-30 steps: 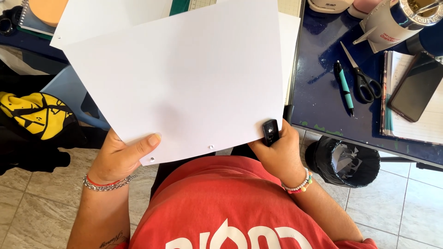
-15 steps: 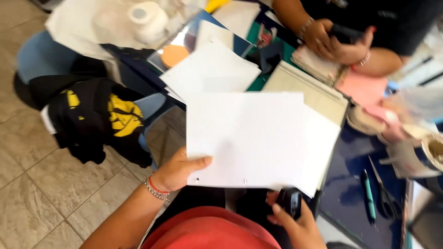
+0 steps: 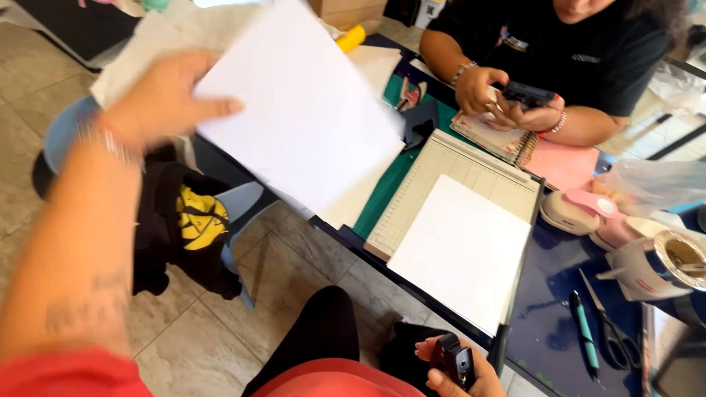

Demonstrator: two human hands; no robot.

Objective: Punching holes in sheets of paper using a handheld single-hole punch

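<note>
My left hand (image 3: 158, 95) is stretched out to the far left and grips a white sheet of paper (image 3: 301, 117) by its left edge, holding it over the table's corner. My right hand (image 3: 460, 371) rests low near my lap, closed around a small black hole punch (image 3: 454, 360). A second white sheet (image 3: 463, 250) lies on a paper trimmer (image 3: 448, 173) with a gridded board, at the table's near edge, just above my right hand.
Across the table another person (image 3: 581, 44) in black holds a black device over a spiral notebook (image 3: 496, 140). Pink punches (image 3: 588, 209), a tape roll (image 3: 673, 257), scissors (image 3: 614, 331) and a teal pen (image 3: 585, 331) lie right. A black-and-yellow bag (image 3: 184, 220) sits on a blue chair.
My left hand has swung the white sheet up and away to the left. One sheet now lies on the trimmer. My right hand stays low with the punch.
</note>
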